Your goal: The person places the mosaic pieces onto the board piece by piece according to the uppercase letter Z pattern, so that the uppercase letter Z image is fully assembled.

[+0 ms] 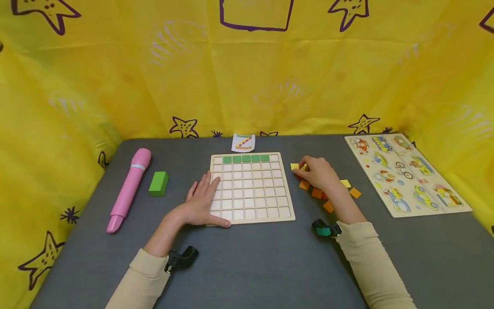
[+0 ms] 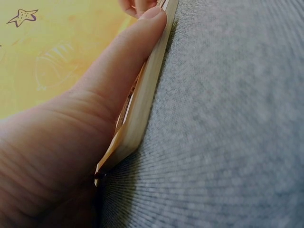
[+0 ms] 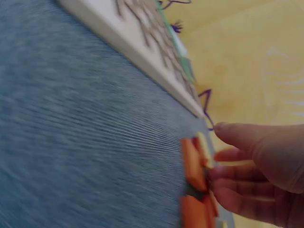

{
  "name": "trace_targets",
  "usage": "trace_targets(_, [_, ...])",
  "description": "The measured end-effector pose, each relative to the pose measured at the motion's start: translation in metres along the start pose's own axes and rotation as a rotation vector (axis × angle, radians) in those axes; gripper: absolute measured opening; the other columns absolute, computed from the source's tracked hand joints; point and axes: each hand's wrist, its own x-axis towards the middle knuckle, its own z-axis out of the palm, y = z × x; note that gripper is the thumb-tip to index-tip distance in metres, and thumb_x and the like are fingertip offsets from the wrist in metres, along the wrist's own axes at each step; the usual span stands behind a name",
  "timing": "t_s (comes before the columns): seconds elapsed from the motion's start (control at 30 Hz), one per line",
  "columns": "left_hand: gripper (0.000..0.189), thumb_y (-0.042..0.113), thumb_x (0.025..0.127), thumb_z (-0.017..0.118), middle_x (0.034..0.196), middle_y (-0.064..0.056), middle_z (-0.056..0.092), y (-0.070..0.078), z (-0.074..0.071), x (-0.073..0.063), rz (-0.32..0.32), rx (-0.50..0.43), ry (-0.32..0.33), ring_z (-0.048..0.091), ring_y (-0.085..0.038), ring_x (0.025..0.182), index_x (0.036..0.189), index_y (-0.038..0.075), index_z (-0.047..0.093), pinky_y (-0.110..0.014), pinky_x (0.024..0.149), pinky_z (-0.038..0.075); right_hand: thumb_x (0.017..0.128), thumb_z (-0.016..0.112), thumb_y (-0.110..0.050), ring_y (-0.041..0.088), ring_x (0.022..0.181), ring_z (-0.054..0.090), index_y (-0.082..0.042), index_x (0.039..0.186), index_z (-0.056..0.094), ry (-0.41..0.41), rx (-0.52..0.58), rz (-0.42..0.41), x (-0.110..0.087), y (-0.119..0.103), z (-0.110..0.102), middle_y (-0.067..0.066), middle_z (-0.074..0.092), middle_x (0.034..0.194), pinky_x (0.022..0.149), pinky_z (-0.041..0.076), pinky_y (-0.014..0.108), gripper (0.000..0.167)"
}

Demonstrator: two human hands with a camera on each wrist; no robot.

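Note:
A wooden grid board lies mid-table, with a row of green square tiles along its far row. My left hand rests on its left side, fingers spread and thumb along the near edge; in the left wrist view the thumb lies against the rim. Right of the board, my right hand is over loose tiles, fingertips at the yellow tiles. The right wrist view shows thumb and fingers apart beside orange tiles and a yellow tile. Some tiles are hidden by the hand.
A small pattern card lies behind the board. To the left are a green block and a pink microphone-shaped object. A picture puzzle board lies at the right. Yellow printed cloth encloses the table.

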Motion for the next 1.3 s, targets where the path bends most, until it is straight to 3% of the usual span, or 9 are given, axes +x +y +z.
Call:
trace_targets(0.13, [0.132,0.068,0.067,0.077,0.159,-0.024,-0.013,0.001,0.0,-0.001,0.004,-0.003,-0.005,-0.01,-0.038,0.146,0.155,0.002,0.005,-0.058,0.112,-0.003,0.094,0.064,-0.01,0.025,0.075,0.058,-0.003,0.106,0.068,-0.016,-0.005,-0.183,-0.002,0.005,-0.006,0.01,0.066,0.087,0.07,0.049,0.041,0.014])
trace_targets(0.2, [0.132,0.068,0.067,0.077,0.159,-0.024,-0.013,0.001,-0.001,-0.001,0.004,-0.005,-0.006,-0.01,-0.037,0.146,0.155,0.002,0.005,-0.058,0.112,-0.003,0.09,0.063,0.001,0.027,0.081,0.058,-0.001,0.106,0.069,-0.047,0.0,-0.286,-0.003,0.006,-0.009,0.011,0.065,0.092,0.074,0.049,0.043,0.017])
trace_targets(0.27, [0.132,0.068,0.066,0.078,0.159,-0.024,-0.013,0.001,-0.002,-0.001,0.004,-0.006,-0.004,-0.01,-0.038,0.146,0.155,0.002,0.005,-0.058,0.112,-0.003,0.087,0.064,0.005,0.03,0.085,0.057,0.0,0.106,0.069,-0.075,0.001,-0.331,-0.003,0.006,-0.011,0.013,0.063,0.095,0.077,0.048,0.045,0.02])
trace_targets(0.6, [0.132,0.067,0.066,0.078,0.159,-0.024,-0.013,0.003,-0.004,-0.003,-0.001,-0.007,-0.003,-0.01,-0.038,0.147,0.155,0.001,0.006,-0.058,0.112,-0.003,0.086,0.075,-0.012,0.028,0.088,0.057,0.0,0.106,0.069,-0.079,0.0,-0.261,0.0,0.007,-0.007,0.011,0.064,0.096,0.08,0.047,0.044,0.024])
trace_targets(0.97, [0.131,0.066,0.067,0.078,0.159,-0.024,-0.013,0.002,-0.004,-0.003,0.005,-0.008,-0.001,-0.01,-0.038,0.146,0.155,0.001,0.006,-0.058,0.112,-0.003,0.088,0.074,-0.021,0.021,0.078,0.057,-0.007,0.102,0.07,-0.027,0.053,-0.193,0.005,0.008,0.002,0.006,0.067,0.093,0.072,0.047,0.039,0.02])
trace_targets(1.17, [0.132,0.067,0.067,0.078,0.159,-0.024,-0.012,0.002,-0.004,-0.003,0.001,-0.004,0.001,-0.01,-0.038,0.147,0.155,0.001,0.006,-0.058,0.112,-0.003,0.086,0.076,-0.023,0.023,0.08,0.059,-0.005,0.101,0.071,0.076,0.13,-0.209,0.01,-0.005,0.01,0.007,0.069,0.092,0.071,0.048,0.037,0.024])
trace_targets(1.3, [0.131,0.067,0.067,0.078,0.159,-0.024,-0.012,0.002,-0.002,-0.002,0.011,-0.009,0.006,-0.01,-0.037,0.147,0.155,0.001,0.006,-0.058,0.112,-0.002,0.085,0.078,-0.025,0.023,0.077,0.056,-0.005,0.101,0.071,0.088,0.158,-0.181,0.019,-0.021,0.019,0.006,0.067,0.087,0.068,0.045,0.035,0.027])
